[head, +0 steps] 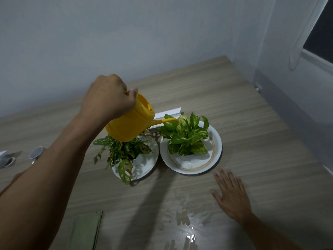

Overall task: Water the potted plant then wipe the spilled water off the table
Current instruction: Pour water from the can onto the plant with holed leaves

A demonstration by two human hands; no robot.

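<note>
My left hand (110, 96) grips the handle of a yellow watering can (131, 121), tilted with its thin spout (167, 120) over the right potted plant (187, 136), which has bright variegated leaves and sits on a white plate (215, 154). A second potted plant (124, 150) with holed leaves stands on another white plate (149, 163) just left, under the can. My right hand (230, 195) lies flat and open on the wooden table (252, 114), below the right plate. A puddle of spilled water (182, 222) shines on the table near the front. A folded green cloth (86, 230) lies at the front left.
A small cup (37, 152) and other small items (8, 159) sit at the table's left edge. A white flat object (169, 112) lies behind the plants. The wall runs along the back, and a window (320, 33) is at the right.
</note>
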